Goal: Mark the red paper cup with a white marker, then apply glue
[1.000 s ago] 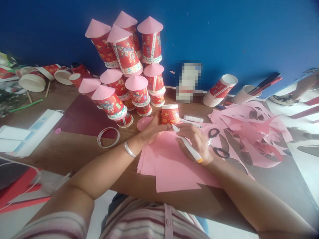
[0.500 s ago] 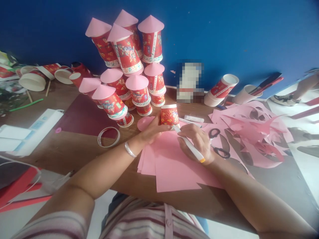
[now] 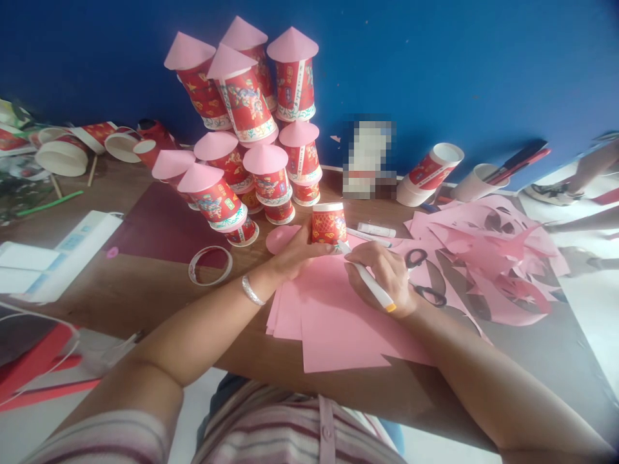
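Note:
My left hand (image 3: 302, 248) is closed round the side and lower edge of a small red paper cup (image 3: 329, 223) with gold patterns and a white rim. In my right hand (image 3: 384, 274) is a white marker (image 3: 374, 287) with a yellow end, its tip at the cup's lower band. Both hands are over a stack of pink paper sheets (image 3: 348, 322). A pink paper disc (image 3: 282, 238) lies just beside my left hand. Close to my right hand lie a pair of scissors (image 3: 430, 295) with dark handles and a white glue stick or marker (image 3: 377, 230).
Stacked red paper cups with pink cone tops (image 3: 268, 164) stand at the back left. Pink paper scraps (image 3: 503, 258) spread over the right side. A pen cup (image 3: 476, 183) stands by the blue wall, a tape ring (image 3: 210, 265) and a power strip (image 3: 62, 254) to the left.
Almost nothing differs. The marker and my right hand have shifted very slightly; my left hand still holds the cup in the same place.

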The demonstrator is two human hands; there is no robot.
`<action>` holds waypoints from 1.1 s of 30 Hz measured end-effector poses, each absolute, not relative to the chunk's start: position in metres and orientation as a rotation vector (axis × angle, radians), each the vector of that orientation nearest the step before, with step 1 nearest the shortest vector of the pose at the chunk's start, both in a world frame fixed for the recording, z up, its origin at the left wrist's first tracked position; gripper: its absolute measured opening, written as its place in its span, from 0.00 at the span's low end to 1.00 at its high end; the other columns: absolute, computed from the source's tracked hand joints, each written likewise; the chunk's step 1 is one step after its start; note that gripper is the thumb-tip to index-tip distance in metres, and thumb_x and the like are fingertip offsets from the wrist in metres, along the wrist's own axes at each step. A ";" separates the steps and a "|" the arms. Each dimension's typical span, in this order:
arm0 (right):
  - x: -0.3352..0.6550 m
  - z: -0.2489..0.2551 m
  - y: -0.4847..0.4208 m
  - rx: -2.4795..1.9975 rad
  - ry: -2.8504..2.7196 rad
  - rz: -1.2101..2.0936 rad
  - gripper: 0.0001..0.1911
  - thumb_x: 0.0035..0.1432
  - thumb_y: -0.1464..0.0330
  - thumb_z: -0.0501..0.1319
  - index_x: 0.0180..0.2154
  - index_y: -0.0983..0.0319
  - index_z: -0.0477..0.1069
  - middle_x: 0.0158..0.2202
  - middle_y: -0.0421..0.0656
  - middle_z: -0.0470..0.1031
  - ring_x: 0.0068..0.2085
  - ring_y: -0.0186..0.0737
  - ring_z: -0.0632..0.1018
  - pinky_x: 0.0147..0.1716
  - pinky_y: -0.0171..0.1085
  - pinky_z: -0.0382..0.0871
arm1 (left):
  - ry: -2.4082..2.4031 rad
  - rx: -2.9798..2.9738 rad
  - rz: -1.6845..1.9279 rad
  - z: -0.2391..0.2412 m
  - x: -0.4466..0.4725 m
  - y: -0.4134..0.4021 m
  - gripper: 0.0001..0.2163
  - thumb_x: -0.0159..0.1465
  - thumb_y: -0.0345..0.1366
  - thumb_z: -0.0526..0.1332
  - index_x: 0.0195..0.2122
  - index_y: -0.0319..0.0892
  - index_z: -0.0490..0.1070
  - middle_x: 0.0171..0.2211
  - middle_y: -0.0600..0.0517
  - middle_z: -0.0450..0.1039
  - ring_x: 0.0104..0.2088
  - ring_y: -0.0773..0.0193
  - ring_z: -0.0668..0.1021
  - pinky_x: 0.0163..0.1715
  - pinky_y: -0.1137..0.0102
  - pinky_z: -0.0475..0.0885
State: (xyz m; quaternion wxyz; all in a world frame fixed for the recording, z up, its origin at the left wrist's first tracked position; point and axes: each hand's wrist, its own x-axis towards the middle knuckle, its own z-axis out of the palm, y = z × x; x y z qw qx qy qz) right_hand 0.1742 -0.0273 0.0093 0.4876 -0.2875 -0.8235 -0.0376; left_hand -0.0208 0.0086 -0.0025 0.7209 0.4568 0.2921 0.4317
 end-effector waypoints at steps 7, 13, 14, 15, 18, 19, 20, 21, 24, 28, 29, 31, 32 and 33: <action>0.173 0.010 -0.027 -0.677 -1.998 -0.083 0.13 0.64 0.78 0.61 0.47 0.58 0.69 0.31 0.39 0.77 0.30 0.38 0.81 0.28 0.34 0.76 | 0.669 1.030 0.916 -0.002 -0.020 0.009 0.14 0.57 0.35 0.75 0.39 0.42 0.72 0.37 0.54 0.73 0.40 0.64 0.76 0.47 0.63 0.72; 0.173 0.008 -0.027 -0.691 -2.007 -0.088 0.13 0.64 0.78 0.62 0.47 0.57 0.70 0.32 0.38 0.78 0.30 0.37 0.81 0.27 0.34 0.75 | 0.679 1.072 0.957 0.000 -0.019 0.009 0.17 0.56 0.34 0.75 0.42 0.43 0.70 0.40 0.54 0.75 0.43 0.63 0.76 0.47 0.64 0.73; 0.172 0.008 -0.027 -0.693 -2.006 -0.091 0.13 0.64 0.78 0.62 0.47 0.58 0.70 0.31 0.38 0.77 0.29 0.37 0.80 0.27 0.34 0.74 | 0.676 1.082 0.966 -0.001 -0.019 0.009 0.18 0.56 0.34 0.75 0.44 0.44 0.70 0.40 0.54 0.75 0.43 0.63 0.76 0.47 0.64 0.73; 0.172 0.008 -0.027 -0.693 -2.005 -0.093 0.12 0.63 0.78 0.62 0.46 0.58 0.70 0.31 0.38 0.77 0.29 0.36 0.80 0.27 0.34 0.73 | 0.674 1.092 0.966 -0.002 -0.020 0.009 0.19 0.57 0.34 0.75 0.46 0.44 0.70 0.41 0.54 0.74 0.43 0.63 0.76 0.46 0.65 0.73; 0.171 0.007 -0.028 -0.682 -2.002 -0.090 0.12 0.63 0.79 0.63 0.45 0.59 0.70 0.32 0.39 0.77 0.28 0.35 0.79 0.27 0.33 0.72 | 0.705 1.110 0.934 -0.006 -0.020 0.010 0.19 0.58 0.34 0.75 0.46 0.43 0.70 0.41 0.53 0.74 0.42 0.62 0.76 0.45 0.64 0.72; 0.171 0.006 -0.028 -0.681 -2.003 -0.087 0.11 0.63 0.78 0.63 0.45 0.59 0.70 0.32 0.39 0.77 0.28 0.35 0.78 0.27 0.33 0.72 | 0.722 1.110 0.926 -0.007 -0.020 0.010 0.18 0.58 0.35 0.75 0.45 0.43 0.70 0.40 0.53 0.74 0.42 0.62 0.76 0.45 0.64 0.72; 0.171 0.005 -0.028 -0.681 -2.006 -0.084 0.11 0.64 0.78 0.62 0.45 0.59 0.70 0.32 0.39 0.78 0.28 0.35 0.78 0.27 0.34 0.73 | 0.737 1.111 0.920 -0.007 -0.020 0.010 0.17 0.57 0.35 0.75 0.43 0.42 0.70 0.40 0.52 0.74 0.41 0.62 0.76 0.45 0.64 0.71; 0.172 0.005 -0.028 -0.681 -2.009 -0.080 0.12 0.64 0.77 0.62 0.46 0.58 0.70 0.32 0.39 0.78 0.28 0.36 0.78 0.28 0.34 0.73 | 0.745 1.114 0.914 -0.008 -0.020 0.010 0.17 0.57 0.36 0.75 0.42 0.42 0.71 0.39 0.52 0.74 0.41 0.62 0.76 0.44 0.64 0.71; 0.173 0.003 -0.028 -0.678 -2.020 -0.067 0.13 0.64 0.77 0.62 0.48 0.58 0.71 0.33 0.39 0.78 0.28 0.37 0.79 0.28 0.35 0.73 | 0.731 1.122 0.890 -0.007 -0.020 0.010 0.17 0.56 0.39 0.76 0.40 0.40 0.71 0.37 0.52 0.73 0.39 0.62 0.75 0.43 0.64 0.70; 0.173 0.002 -0.028 -0.683 -2.023 -0.084 0.13 0.64 0.76 0.62 0.49 0.58 0.71 0.33 0.39 0.78 0.28 0.36 0.78 0.28 0.35 0.73 | 0.724 1.118 0.901 -0.007 -0.019 0.011 0.18 0.55 0.39 0.76 0.40 0.40 0.71 0.37 0.52 0.73 0.39 0.62 0.75 0.43 0.63 0.70; 0.173 0.003 -0.028 -0.687 -2.025 -0.088 0.13 0.64 0.76 0.61 0.48 0.58 0.71 0.33 0.39 0.78 0.28 0.36 0.78 0.28 0.35 0.73 | 0.732 1.124 0.904 -0.007 -0.019 0.011 0.18 0.55 0.39 0.76 0.39 0.40 0.71 0.36 0.52 0.73 0.39 0.61 0.75 0.43 0.63 0.70; 0.173 0.003 -0.028 -0.695 -2.032 -0.090 0.11 0.65 0.76 0.61 0.47 0.57 0.70 0.32 0.39 0.78 0.27 0.36 0.78 0.28 0.35 0.73 | 0.751 1.149 0.903 -0.006 -0.019 0.011 0.17 0.55 0.39 0.76 0.38 0.40 0.71 0.35 0.52 0.72 0.40 0.59 0.75 0.44 0.61 0.70; 0.173 0.004 -0.028 -0.698 -2.035 -0.091 0.10 0.65 0.76 0.61 0.46 0.58 0.70 0.32 0.39 0.78 0.27 0.35 0.78 0.28 0.35 0.73 | 0.759 1.162 0.905 -0.006 -0.019 0.011 0.16 0.55 0.39 0.76 0.37 0.40 0.71 0.35 0.52 0.72 0.41 0.58 0.75 0.45 0.61 0.71; 0.173 0.004 -0.029 -0.696 -2.037 -0.093 0.09 0.65 0.76 0.61 0.45 0.58 0.70 0.32 0.39 0.78 0.27 0.35 0.78 0.27 0.35 0.73 | 0.764 1.171 0.904 -0.005 -0.020 0.011 0.16 0.55 0.39 0.76 0.36 0.40 0.71 0.35 0.52 0.71 0.41 0.58 0.75 0.45 0.60 0.71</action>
